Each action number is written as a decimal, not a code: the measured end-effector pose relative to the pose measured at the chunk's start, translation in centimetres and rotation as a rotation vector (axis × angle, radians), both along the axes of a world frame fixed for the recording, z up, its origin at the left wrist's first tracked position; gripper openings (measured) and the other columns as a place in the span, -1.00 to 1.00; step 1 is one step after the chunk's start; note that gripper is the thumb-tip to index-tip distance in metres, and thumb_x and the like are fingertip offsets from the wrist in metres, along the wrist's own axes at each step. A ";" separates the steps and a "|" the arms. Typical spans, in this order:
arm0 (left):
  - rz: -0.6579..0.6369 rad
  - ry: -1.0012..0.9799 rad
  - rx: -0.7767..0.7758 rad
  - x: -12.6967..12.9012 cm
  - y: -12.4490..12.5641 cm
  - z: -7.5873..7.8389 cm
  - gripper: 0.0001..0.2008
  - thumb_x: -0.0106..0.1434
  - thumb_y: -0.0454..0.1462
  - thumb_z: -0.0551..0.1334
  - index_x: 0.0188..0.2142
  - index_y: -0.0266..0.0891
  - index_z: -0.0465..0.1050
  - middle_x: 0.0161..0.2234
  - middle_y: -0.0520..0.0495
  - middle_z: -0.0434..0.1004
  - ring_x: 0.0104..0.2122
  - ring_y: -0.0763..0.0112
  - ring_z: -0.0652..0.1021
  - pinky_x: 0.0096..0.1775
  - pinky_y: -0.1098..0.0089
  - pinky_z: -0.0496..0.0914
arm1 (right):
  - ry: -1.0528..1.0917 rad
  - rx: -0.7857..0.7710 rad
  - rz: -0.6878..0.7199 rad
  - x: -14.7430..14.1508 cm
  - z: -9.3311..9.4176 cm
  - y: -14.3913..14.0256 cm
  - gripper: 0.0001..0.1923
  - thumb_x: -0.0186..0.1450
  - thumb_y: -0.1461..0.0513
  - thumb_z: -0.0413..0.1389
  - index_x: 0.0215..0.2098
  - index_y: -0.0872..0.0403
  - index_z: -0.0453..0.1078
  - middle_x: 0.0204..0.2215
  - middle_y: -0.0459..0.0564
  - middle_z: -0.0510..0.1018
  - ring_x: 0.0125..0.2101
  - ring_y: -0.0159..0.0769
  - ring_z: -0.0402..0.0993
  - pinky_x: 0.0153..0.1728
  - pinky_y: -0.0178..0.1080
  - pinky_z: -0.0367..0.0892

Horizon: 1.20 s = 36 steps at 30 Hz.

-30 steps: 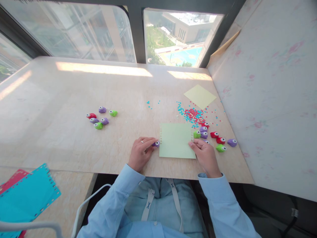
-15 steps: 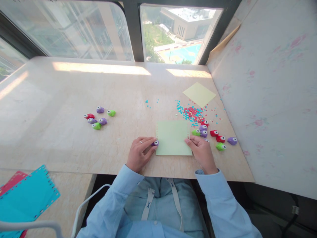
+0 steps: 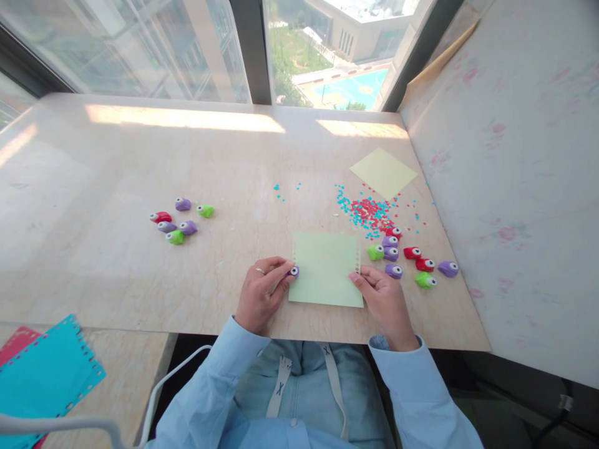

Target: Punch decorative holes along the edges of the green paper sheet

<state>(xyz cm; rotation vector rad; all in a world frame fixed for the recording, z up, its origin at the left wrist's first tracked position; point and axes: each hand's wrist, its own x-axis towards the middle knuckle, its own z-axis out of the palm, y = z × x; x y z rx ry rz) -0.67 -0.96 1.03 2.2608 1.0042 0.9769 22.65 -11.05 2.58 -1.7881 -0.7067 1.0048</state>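
A pale green sheet of paper [image 3: 324, 269] lies in front of me, with small holes punched along its right edge and the upper part of its left edge. My left hand [image 3: 266, 293] is closed round a small purple craft punch [image 3: 294, 271], which sits at the sheet's left edge. On the opposite side, my right hand [image 3: 384, 299] pinches the paper's right edge between thumb and fingers. Just beyond that hand lies another purple punch [image 3: 394, 271], beside a green punch [image 3: 375, 252]. The underside of the held punch is hidden.
Red and blue confetti [image 3: 369, 212] is scattered behind the sheet, by a pale yellow paper [image 3: 384, 173]. Several more punches [image 3: 425, 265] lie right, and another group [image 3: 175, 237] left. Punched blue sheets [image 3: 51, 368] rest lower left near a white cable [image 3: 156, 386]. A wall bounds the right.
The view has shifted a little. The sheet's near edge sits slightly lower and closer to me, with both hands still on the same things.
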 end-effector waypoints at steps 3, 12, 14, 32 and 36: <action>-0.019 0.016 -0.002 0.0 0.0 0.3 -0.82 0.32 -0.28 0.26 -0.10 -0.19 0.57 -0.19 -0.16 0.57 -0.17 0.28 0.54 -0.16 0.21 0.47 | -0.007 -0.010 -0.024 -0.1 0.1 0.1 -0.53 0.16 -0.08 0.25 -0.19 0.12 0.56 -0.24 0.11 0.67 -0.24 -0.07 0.58 -0.21 -0.11 0.46; -0.031 0.030 -0.005 -0.2 -0.5 1.0 -0.81 0.30 -0.34 0.28 -0.09 -0.19 0.54 -0.19 -0.13 0.57 -0.18 0.28 0.54 -0.14 0.21 0.44 | -0.029 0.001 -0.054 -0.2 -0.3 0.2 -0.59 0.21 -0.03 0.24 -0.13 0.08 0.57 -0.17 0.08 0.66 -0.16 -0.07 0.58 -0.11 -0.08 0.46; -0.038 0.024 -0.010 -0.3 -0.5 1.1 -0.81 0.29 -0.35 0.29 -0.10 -0.19 0.53 -0.20 -0.12 0.57 -0.18 0.28 0.54 -0.14 0.21 0.44 | -0.036 0.001 -0.059 -0.2 -0.3 0.2 -0.60 0.22 -0.02 0.24 -0.12 0.07 0.57 -0.16 0.07 0.66 -0.16 -0.07 0.58 -0.11 -0.08 0.46; -0.025 0.013 -0.024 -0.3 -0.4 1.1 -0.84 0.29 -0.32 0.29 -0.12 -0.16 0.55 -0.23 -0.10 0.59 -0.21 0.30 0.55 -0.16 0.23 0.45 | -0.049 -0.009 -0.087 0.0 -0.2 0.5 -0.63 0.19 0.00 0.27 -0.14 0.05 0.59 -0.15 0.07 0.66 -0.14 -0.07 0.59 -0.08 -0.05 0.50; -0.028 0.011 -0.019 -0.2 -0.3 1.2 -0.84 0.29 -0.32 0.30 -0.13 -0.17 0.54 -0.24 -0.10 0.60 -0.22 0.30 0.55 -0.17 0.24 0.45 | -0.027 -0.010 -0.083 0.1 -0.3 0.5 -0.62 0.19 0.00 0.27 -0.13 0.06 0.58 -0.14 0.07 0.65 -0.13 -0.08 0.59 -0.07 -0.06 0.49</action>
